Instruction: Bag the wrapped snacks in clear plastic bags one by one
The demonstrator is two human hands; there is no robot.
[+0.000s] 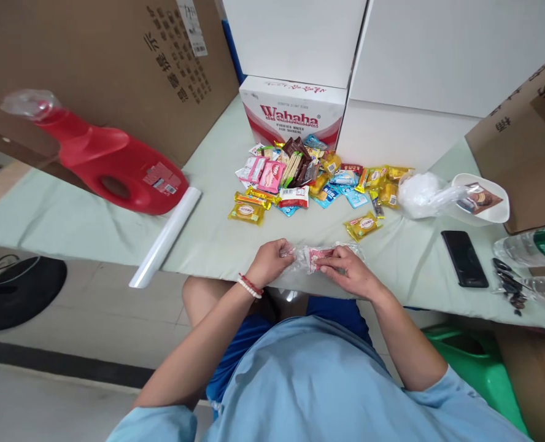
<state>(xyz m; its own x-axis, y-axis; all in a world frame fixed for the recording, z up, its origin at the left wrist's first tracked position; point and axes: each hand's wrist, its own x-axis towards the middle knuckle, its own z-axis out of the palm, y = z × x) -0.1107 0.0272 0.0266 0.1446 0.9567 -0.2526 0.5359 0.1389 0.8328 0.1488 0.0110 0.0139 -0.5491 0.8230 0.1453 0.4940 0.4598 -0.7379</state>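
Close to the table's front edge, my left hand (275, 261) pinches the edge of a clear plastic bag (295, 263). My right hand (348, 270) has its fingers closed on a small pink and white snack packet (316, 256), which lies at or in the mouth of the bag; how far inside it is I cannot tell. Beyond my hands lies a heap of wrapped snacks (272, 176) in pink, brown, blue and yellow wrappers. A single yellow packet (363, 226) rests nearest my right hand.
At left stand a red jug (120, 162) and a white roll (166, 239). A Wahaha carton (295, 110) backs the heap. To the right are crumpled clear plastic (422, 195), a white container (500, 199), a phone (464, 258), keys (509, 282) and plastic bottles (530, 247).
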